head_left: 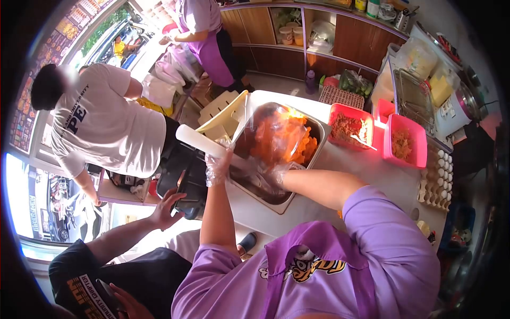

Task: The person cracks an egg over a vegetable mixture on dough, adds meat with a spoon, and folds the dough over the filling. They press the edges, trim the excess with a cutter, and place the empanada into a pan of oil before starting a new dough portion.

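Note:
My left hand [218, 159], in a clear plastic glove, is closed around a long white rounded handle [197, 140] at the left edge of a steel tray [317, 125]. Orange fried pieces of food [284, 139] fill much of the tray, with shiny clear plastic overlapping them in the view. My right hand [280, 175], also in a clear glove, reaches into the near side of the tray. Glare and crumpled plastic hide its fingers, and I cannot tell what they hold.
Pink containers of chopped food [350, 126] and shredded food [406, 139] stand right of the tray, beside an egg carton [436, 178]. A person in black [127, 255] holds a hand near a black bag [186, 178]. Two other people [111, 117] stand further left and behind.

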A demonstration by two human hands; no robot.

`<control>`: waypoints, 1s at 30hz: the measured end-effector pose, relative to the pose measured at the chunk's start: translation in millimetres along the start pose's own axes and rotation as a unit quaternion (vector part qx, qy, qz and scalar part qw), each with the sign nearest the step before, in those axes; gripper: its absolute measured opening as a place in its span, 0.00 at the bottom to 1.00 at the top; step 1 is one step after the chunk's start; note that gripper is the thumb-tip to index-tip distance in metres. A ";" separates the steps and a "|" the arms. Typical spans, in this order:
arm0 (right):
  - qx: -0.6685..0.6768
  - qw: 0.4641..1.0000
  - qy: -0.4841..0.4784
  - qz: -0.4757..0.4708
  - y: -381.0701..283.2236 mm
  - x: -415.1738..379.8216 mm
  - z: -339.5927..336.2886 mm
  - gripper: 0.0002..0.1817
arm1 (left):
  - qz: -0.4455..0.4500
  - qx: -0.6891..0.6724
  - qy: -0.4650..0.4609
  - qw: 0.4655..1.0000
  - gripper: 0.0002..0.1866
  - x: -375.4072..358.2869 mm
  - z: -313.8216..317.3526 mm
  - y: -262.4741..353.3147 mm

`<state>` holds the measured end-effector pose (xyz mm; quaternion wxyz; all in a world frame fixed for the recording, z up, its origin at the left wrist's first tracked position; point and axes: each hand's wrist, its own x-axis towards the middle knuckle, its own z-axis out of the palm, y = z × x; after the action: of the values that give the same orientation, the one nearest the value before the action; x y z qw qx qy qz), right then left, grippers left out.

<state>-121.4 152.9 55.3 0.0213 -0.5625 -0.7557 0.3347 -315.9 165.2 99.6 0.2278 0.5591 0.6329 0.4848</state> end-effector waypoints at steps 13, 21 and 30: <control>-0.079 0.991 -0.063 -0.085 20.5 8.2 -2.7 0.20 | 0.024 0.003 0.024 0.999 0.09 -3.5 -0.6 11.5; -0.132 0.977 -0.119 -0.117 31.7 7.3 7.9 0.20 | -0.035 -0.045 -0.001 0.998 0.14 -6.9 -3.4 16.8; -0.121 0.946 -0.275 -0.118 1.5 -55.1 -88.7 0.25 | -0.047 -0.092 0.018 0.995 0.12 -6.1 -1.7 9.9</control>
<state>-63.6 148.2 142.3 -0.2167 -0.3537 -0.8280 0.3772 -310.8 158.0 107.3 0.2890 0.4968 0.6153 0.5395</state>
